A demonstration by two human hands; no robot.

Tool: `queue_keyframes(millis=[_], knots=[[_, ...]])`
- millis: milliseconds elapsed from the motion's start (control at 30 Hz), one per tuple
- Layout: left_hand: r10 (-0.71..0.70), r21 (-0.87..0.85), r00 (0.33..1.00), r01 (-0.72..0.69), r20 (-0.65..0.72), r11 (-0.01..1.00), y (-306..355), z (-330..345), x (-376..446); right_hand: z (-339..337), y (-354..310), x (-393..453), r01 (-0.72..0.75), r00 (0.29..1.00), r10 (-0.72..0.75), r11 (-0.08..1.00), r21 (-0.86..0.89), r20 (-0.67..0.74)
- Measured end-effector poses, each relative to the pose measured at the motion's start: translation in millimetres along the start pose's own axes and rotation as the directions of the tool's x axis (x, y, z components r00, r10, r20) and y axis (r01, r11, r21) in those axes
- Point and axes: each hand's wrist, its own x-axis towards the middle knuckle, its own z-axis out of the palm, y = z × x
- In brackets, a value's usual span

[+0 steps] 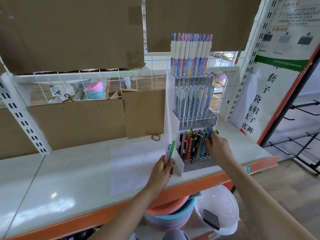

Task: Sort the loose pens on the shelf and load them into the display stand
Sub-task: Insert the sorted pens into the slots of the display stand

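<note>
Right hand (217, 146) pinches a blue pen (208, 134) at the stand's (180, 163) packed bottom tier, near the shelf (69, 170) front edge; left hand (161, 172) grips spare pens (169, 151). A crooked push could jam neighbours or nudge the stand off

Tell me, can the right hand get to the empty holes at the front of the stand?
Probably yes. The right hand is already at the stand's bottom row, and the empty front holes sit just below its fingers with nothing covering them.

Display stand (192, 118) stood on the shelf (69, 170), right of a paper sheet (135, 167); basins (169, 215) sat beneath the shelf.
</note>
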Motion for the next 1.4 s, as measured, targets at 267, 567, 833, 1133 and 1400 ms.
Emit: queue_keyframes(millis=[267,567,833,1133,1400], knots=[[-0.041,-0.103,0.999,0.044,0.031,0.994,0.1,5.2,0.5,24.5,9.3,-6.9,-0.163,0.979,0.142,0.975,0.148,0.144],[0.013,-0.061,0.997,-0.009,0.076,0.998,1.1,5.0,-2.0,29.0,16.6,-14.3,-0.19,0.978,0.172,0.967,0.172,0.116],[0.024,-0.054,0.981,-0.014,0.195,0.998,10.6,5.7,-3.9,9.6,-2.9,-59.9,-0.244,0.963,0.136,0.806,0.539,0.232],[0.006,0.174,0.985,-0.037,0.174,0.984,7.8,22.3,-6.9,-5.5,-14.0,-63.6,-0.18,0.974,0.081,0.838,0.515,0.209],[0.105,0.127,0.992,-0.095,-0.069,0.987,4.0,2.4,-0.6,-22.6,5.8,-17.6,-0.079,0.996,0.087,0.975,0.208,-0.028]])
